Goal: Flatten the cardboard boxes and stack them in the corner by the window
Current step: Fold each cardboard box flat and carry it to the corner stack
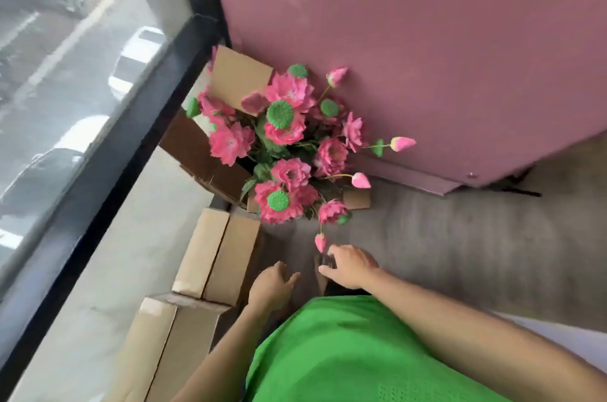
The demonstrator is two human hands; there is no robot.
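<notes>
No brand, label or writing can be read on anything here; the whole view is blurred by movement.

The left hand (272, 286) hangs over the grey carpet (443, 237) with its fingers loosely spread, holding nothing. The right hand (349, 265) reaches forward beside it, fingers curved onto the top edge of a small brown piece of cardboard (321, 277); most of that piece is hidden behind the hand and a green shirt (345, 352), so I cannot tell whether the fingers grip it or only touch it.

Cardboard boxes line the pale window ledge (115, 270). A closed tan box (218, 254) lies just left of the left hand, and a second tan box (164, 346) sits nearer the camera, cut off by the bottom edge. Further along, a darker brown box (200, 152) and an open tan flap (236, 79) stand in the corner where the black window frame (108, 171) meets a pink wall (427, 56). A bunch of pink artificial flowers (285, 145) with green seed heads covers much of those corner boxes, so their shape is hard to make out. One pink bud (321, 242) hangs just above the right hand.

Through the glass, blurred cars (138, 56) show on a street below.
</notes>
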